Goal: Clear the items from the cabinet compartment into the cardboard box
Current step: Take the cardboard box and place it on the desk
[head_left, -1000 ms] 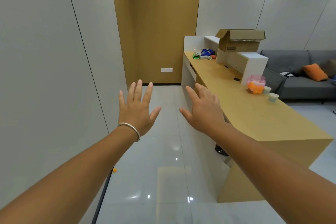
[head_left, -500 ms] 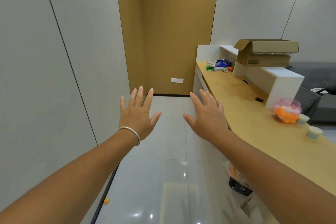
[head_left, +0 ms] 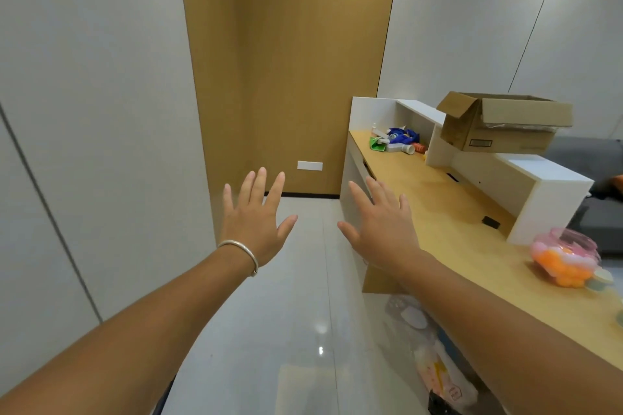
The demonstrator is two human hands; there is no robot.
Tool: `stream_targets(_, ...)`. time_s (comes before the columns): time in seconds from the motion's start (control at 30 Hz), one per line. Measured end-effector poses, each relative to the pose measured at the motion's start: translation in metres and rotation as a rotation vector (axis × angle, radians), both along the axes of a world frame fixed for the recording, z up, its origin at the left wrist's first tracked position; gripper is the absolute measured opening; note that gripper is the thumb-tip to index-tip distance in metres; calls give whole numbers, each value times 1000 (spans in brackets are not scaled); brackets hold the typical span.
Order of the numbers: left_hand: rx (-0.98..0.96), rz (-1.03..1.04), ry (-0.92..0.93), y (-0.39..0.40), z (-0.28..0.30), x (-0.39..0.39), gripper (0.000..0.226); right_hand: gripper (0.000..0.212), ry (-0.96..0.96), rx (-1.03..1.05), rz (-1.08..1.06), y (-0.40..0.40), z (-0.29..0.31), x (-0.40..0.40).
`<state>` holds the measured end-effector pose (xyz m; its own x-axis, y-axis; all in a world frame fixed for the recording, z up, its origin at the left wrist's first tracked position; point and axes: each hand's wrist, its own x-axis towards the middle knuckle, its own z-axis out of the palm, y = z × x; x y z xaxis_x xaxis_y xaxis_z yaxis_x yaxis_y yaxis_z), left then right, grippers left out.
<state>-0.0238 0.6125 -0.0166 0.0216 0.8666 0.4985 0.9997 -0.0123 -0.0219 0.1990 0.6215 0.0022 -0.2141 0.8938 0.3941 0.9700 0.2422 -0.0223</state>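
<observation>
The cardboard box (head_left: 499, 126) sits with its flaps open on the white raised ledge (head_left: 546, 172) at the far side of the wooden surface (head_left: 438, 212), well ahead of us and to our right. Past it, in the far corner of the surface against the white end panel, we see a small heap of items (head_left: 396, 141): something blue, a green piece, a white tube lying on its side and a small orange thing, too small to tell apart further. Below the surface, close to us, there are pale plastic packages (head_left: 438, 371) in the space underneath; we cannot tell what they hold.

Both our hands are raised in the air over the glossy white floor (head_left: 269, 330), touching nothing. Our left hand (head_left: 254, 222) shows its back with the fingers spread wide, a silver bracelet (head_left: 241, 251) on the wrist; its grip is empty. Our right hand (head_left: 382, 222) is likewise flat and spread, its grip empty, hanging by the near edge of the surface.

Nearer on the surface to our right stands a clear pink container (head_left: 564, 259) filled with orange balls, with a small pale cup (head_left: 600, 279) just beside it. A grey sofa (head_left: 603, 222) shows beyond the ledge.
</observation>
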Motion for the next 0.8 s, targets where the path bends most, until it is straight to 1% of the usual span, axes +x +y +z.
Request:
stream_targets(0.2,18,-39,-40,125,11,-46,73,75,18,-5,-40,121,11,-44)
stream_targets(0.43,6,-50,-49,233,4,-86,73,75,35,-15,-43,227,6,-80)
stream_targets(0.63,12,-27,-52,327,-4,-106,73,73,63,-14,-8,327,-2,-99)
stream_targets(0.8,1,20,-21,423,-6,-109,73,72,79,16,31,429,-5,-107)
